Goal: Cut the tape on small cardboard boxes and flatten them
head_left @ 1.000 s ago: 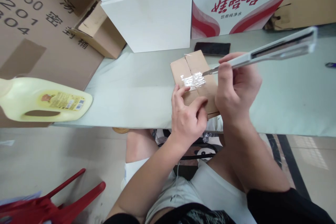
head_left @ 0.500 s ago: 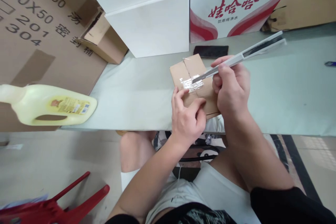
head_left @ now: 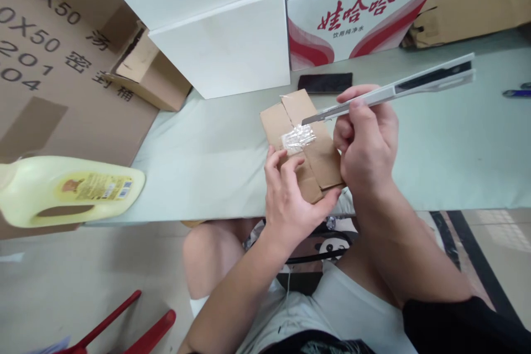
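A small cardboard box [head_left: 321,152] lies flaps-up on the pale green table cover, with a shiny patch of clear tape [head_left: 298,138] across the seams. My left hand [head_left: 290,193] grips the box at its near left side, thumb along the near edge and fingers on the left. In my right hand [head_left: 369,141] is a white utility knife [head_left: 415,87], held like a pen with its blade out. The blade tip points left, just above the tape at the box's upper middle; whether it touches I cannot tell.
A black phone [head_left: 326,83] lies behind the box. White cartons [head_left: 232,44] and a red-and-white carton [head_left: 352,27] stand at the back. To the left are a small open carton [head_left: 160,74], a big carton [head_left: 83,116] and a yellow bottle [head_left: 78,188]. Blue pens [head_left: 516,93] lie far right.
The knife tip has lifted off the middle of the tape to its upper edge, and the handle tilts flatter. My left thumb has moved from the box top to its near edge.
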`<state>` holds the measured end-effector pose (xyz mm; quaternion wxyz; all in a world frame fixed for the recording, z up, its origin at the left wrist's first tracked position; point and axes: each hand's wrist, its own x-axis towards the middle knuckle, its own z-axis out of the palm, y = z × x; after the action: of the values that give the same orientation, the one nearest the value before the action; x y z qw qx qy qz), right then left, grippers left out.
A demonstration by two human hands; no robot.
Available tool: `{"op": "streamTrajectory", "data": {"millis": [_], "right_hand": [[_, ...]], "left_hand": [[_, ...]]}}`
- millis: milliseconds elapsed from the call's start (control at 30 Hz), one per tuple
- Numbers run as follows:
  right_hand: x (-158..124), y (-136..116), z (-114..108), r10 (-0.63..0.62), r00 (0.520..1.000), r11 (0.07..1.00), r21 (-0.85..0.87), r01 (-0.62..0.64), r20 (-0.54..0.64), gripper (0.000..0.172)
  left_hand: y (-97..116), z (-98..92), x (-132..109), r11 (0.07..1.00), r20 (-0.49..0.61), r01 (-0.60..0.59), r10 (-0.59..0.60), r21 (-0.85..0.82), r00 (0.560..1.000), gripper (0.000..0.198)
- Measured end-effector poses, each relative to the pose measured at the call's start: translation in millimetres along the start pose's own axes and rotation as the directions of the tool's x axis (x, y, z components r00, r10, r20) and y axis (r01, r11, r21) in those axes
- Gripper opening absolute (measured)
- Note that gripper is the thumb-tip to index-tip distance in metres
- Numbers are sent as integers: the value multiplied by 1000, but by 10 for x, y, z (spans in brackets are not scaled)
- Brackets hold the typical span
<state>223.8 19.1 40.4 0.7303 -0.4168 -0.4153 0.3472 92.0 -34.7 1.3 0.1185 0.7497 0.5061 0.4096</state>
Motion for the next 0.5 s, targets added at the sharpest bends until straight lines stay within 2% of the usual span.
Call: {"op": "streamTrajectory", "data": {"millis": [300, 400, 500], "right_hand": [[-43, 21, 96, -70, 997, 997, 36, 70, -15, 28], [-56, 26, 133, -62, 997, 997, 37, 64, -46, 25], [-29, 9, 109, -118, 990, 993, -2, 118, -79, 28]], "left_hand": [[-151, -126, 84, 999, 55, 4, -2, -36, 998, 70], [-264, -194, 157, 999, 99, -33, 37, -42, 994, 70], [-422, -256, 316, 994, 125, -98, 102, -37, 987, 72]]}}
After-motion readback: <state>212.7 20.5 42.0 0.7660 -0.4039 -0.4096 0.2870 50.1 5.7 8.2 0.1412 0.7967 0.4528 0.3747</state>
